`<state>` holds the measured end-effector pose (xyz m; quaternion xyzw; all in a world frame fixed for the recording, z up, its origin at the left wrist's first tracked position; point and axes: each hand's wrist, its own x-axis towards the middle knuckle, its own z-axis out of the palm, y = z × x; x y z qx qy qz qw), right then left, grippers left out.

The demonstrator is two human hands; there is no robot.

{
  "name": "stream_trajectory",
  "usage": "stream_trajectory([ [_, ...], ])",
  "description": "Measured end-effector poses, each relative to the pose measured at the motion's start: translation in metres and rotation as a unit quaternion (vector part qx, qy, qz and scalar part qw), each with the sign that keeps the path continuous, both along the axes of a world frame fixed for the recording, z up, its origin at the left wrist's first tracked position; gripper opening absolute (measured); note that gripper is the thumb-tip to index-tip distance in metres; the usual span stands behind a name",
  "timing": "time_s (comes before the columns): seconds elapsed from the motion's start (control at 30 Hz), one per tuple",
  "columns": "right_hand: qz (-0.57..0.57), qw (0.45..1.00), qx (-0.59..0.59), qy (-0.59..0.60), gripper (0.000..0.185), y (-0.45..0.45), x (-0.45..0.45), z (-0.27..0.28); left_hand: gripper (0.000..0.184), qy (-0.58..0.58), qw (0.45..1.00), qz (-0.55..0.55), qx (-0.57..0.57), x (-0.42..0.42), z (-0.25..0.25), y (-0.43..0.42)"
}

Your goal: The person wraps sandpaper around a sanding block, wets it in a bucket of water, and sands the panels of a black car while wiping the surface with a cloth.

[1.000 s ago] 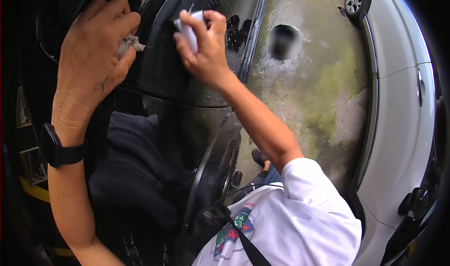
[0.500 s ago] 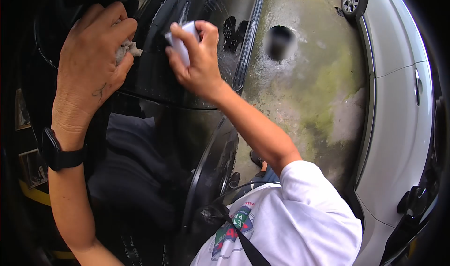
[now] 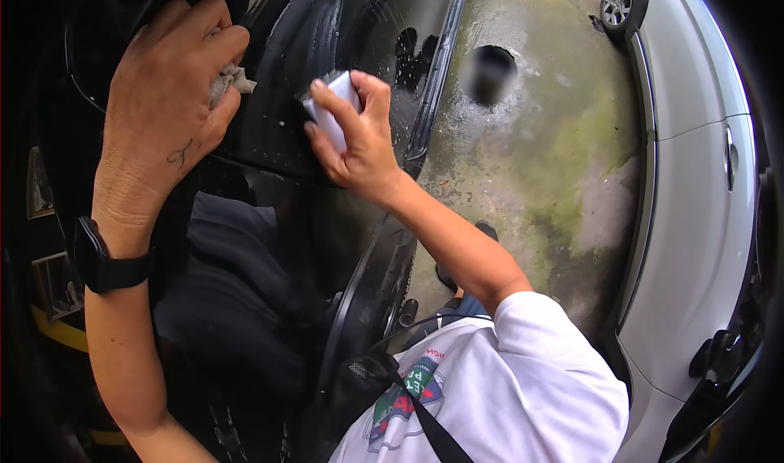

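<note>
Wet black car panel: our right hand finger-grips white block (best kept flat); left hand clutches grey rag.

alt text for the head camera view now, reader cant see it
A person's right hand holds a white block against a glossy, streaked black car, while the left hand grips a crumpled grey cloth. Across green-stained concrete, a pale car stands at the right.
</note>
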<state>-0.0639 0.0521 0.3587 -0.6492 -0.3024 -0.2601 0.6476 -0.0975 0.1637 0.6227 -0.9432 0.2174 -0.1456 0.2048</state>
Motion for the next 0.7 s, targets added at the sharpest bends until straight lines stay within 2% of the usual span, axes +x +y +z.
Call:
stream_trajectory([
  [0.1, 0.054, 0.998, -0.041, -0.004, 0.061, -0.018, -0.019, -0.016, 0.022, 0.004, 1.0, 0.01, 0.0, -0.003, 0.001, 0.001],
  [0.2, -0.007, 0.999, 0.007, -0.05, 0.056, 0.003, 0.04, 0.002, 0.021, 0.004, 1.0, 0.006, 0.011, -0.003, 0.001, 0.003],
  [0.3, -0.039, 0.998, 0.018, -0.037, 0.049, 0.011, 0.081, 0.016, 0.021, 0.003, 1.0, 0.006, 0.004, -0.001, -0.003, 0.004],
  [0.33, -0.031, 0.999, 0.021, 0.0, 0.047, 0.009, 0.073, 0.017, 0.021, 0.001, 1.0, 0.004, 0.004, 0.002, -0.001, 0.003],
  [0.5, 0.053, 0.998, -0.039, 0.005, 0.064, -0.019, -0.029, -0.018, 0.021, 0.013, 0.999, 0.03, 0.018, -0.001, 0.001, -0.003],
  [0.57, 0.061, 0.996, -0.06, -0.032, 0.059, -0.023, -0.011, -0.013, 0.021, 0.011, 0.999, 0.026, 0.022, -0.001, 0.001, -0.002],
  [0.63, 0.004, 0.999, 0.0, -0.049, 0.059, -0.002, 0.035, -0.005, 0.022, 0.009, 0.999, 0.023, 0.025, -0.001, -0.002, 0.002],
  [0.7, -0.048, 0.998, -0.016, -0.042, 0.057, 0.008, 0.078, 0.008, 0.022, 0.004, 1.0, -0.001, 0.026, 0.001, -0.005, 0.004],
])
